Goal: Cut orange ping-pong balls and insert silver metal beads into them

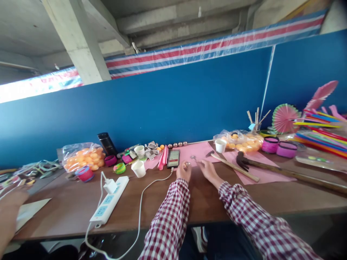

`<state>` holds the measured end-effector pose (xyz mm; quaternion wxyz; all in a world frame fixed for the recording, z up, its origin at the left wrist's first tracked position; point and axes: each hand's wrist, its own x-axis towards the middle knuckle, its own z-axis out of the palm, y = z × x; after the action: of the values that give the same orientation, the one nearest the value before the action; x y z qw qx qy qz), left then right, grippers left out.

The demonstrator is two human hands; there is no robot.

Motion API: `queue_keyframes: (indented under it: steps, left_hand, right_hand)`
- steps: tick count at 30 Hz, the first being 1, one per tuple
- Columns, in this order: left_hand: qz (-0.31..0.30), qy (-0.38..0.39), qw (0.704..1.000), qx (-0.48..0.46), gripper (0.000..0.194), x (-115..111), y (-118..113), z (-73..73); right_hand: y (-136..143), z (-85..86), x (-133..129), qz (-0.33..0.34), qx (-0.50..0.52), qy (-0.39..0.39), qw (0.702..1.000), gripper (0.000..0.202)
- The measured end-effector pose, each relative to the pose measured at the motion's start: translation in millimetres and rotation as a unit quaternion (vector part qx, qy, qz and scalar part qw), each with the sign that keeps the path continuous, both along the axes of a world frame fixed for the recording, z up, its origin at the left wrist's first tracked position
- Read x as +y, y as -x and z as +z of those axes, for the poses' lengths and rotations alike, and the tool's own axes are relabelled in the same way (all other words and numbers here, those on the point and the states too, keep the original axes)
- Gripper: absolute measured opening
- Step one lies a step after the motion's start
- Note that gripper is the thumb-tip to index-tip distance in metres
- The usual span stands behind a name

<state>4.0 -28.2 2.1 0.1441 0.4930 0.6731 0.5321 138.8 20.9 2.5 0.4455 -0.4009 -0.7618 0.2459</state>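
Left hand: fingers of the left hand (183,173) are seen curled together around a small shiny round piece (186,165), above the brown tabletop (202,206).
Right hand: the right hand (208,172) is stretched toward ten o'clock, fingertips low by a small silvery piece (193,157); whether the piece is pinched or merely neared cannot be told.
Silvery piece: it is placed between the two hands, at one o'clock from the left and ten o'clock from the right, over the pink sheet (199,148); its exact shape is blurred.
Handling: both pieces are judged light and hard, likely slick on the surface; fragility cannot be read. The round one would be best gripped on opposite sides by thumb and fingertip, the silvery one by its edge.
Metal balls: a row of metal balls (175,145) is lined up near twelve o'clock from the left hand, beyond the phone (173,159) at eleven.
Hammers: a light-handled hammer (235,167) is laid at three o'clock from the right hand, with a claw hammer (242,161) just beyond.
Far left: another person's hand (12,204) is glimpsed near nine o'clock, past the white power strip (119,193).
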Motion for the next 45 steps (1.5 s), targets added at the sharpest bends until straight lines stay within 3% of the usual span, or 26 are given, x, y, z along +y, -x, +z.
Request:
queue_keyframes:
  steps: [11, 21, 28, 38, 45]
  left_hand:
    - [-0.02, -0.008, 1.0, -0.003, 0.035, 0, 1, 0.4]
    - [-0.043, -0.044, 0.997, -0.046, 0.037, 7, 4, -10.0]
    - [-0.007, -0.071, 0.996, -0.044, 0.033, 11, 2, -15.3]
    - [-0.062, -0.037, 0.997, -0.033, 0.032, 5, 2, -8.0]
    - [-0.051, -0.046, 0.997, -0.046, 0.03, 4, -1, -8.5]
  right_hand:
    - [-1, 1.0, -3, 0.01, -0.01, -0.002, 1.0, 0.025]
    - [2, 0.6, -4, 0.044, 0.0, -0.009, 0.999, 0.02]
    - [4, -0.2, -3, 0.066, 0.022, -0.01, 0.998, 0.019]
    - [4, 2.6, -4, 0.099, 0.059, 0.009, 0.993, 0.019]
    - [4, 7.4, -7, 0.116, 0.069, 0.024, 0.991, 0.019]
